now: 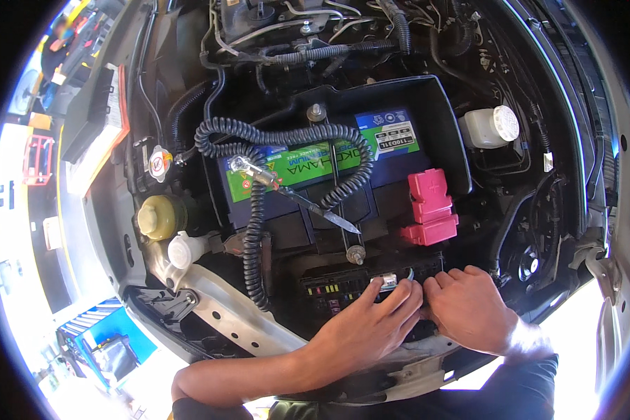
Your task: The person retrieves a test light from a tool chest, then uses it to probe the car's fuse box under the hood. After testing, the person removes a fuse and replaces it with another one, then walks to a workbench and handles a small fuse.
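My left hand [379, 312] reaches over the open fuse box [320, 289], its fingers bent and pressed together at the box's right part. Beside those fingertips show a small clear-and-silver piece [388, 280] and a thin teal strip [411, 274]; what the fingers pinch is hidden. My right hand [469, 308] is curled closed at the box's right end, almost touching the left, its grip hidden. Just beyond, a test light probe [308, 203] with a black coiled cable [255, 238] lies across the car battery [287, 224], its tip pointing toward the fuse box.
A red terminal cover [430, 206] sits at the battery's right side. The hold-down bar's nut [355, 254] rises behind the fuse box. White [493, 127] and yellowish [162, 217] reservoirs flank the battery. The body panel [259, 332] runs along the near side.
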A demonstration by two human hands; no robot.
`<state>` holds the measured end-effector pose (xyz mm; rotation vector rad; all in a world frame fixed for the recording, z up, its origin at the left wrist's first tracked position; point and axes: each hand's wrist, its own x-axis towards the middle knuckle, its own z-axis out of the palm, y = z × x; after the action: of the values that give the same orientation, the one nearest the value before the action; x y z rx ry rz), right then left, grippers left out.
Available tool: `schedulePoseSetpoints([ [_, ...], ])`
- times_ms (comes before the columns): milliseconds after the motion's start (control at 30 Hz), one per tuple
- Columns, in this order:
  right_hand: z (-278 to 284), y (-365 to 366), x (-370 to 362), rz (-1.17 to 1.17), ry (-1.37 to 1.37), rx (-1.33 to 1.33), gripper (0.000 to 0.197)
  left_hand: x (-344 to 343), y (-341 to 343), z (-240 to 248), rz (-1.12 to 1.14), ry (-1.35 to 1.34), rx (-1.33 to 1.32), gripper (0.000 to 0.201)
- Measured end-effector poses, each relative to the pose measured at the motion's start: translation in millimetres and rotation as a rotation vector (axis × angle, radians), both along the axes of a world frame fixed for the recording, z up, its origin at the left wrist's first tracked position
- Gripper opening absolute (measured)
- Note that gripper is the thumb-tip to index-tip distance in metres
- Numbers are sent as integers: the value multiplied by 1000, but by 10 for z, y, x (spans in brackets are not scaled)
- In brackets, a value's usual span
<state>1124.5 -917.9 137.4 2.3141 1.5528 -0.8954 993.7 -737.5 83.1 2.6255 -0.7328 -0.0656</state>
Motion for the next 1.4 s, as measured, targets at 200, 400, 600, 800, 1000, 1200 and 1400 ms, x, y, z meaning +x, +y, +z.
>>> schedulePoseSetpoints([
  [200, 2, 2, 4, -19, 20, 2, 34, -36, 43, -19, -6, -19, 11, 38],
  [400, -1, 17, -10, -30, 10, 13, 33, -61, 64, -28, -43, -22, 22, 38],
  [600, 52, 87, -63, -56, -8, 2, 24, -95, 100, -4, -87, 9, 43, 36],
  [800, 75, 150, -83, -66, 5, -31, 24, -112, 118, 4, -100, 29, 36, 37],
  [1000, 24, 70, -22, -25, 10, -23, 35, -86, 103, 5, -78, 41, 19, 38],
  [1200, -16, 7, -13, -50, 45, -29, 28, -47, 117, 34, -106, 76, 42, 39],
  [1400, -29, -9, -3, -58, 52, -1, 26, -11, 134, 63, -122, 56, 80, 41],
])
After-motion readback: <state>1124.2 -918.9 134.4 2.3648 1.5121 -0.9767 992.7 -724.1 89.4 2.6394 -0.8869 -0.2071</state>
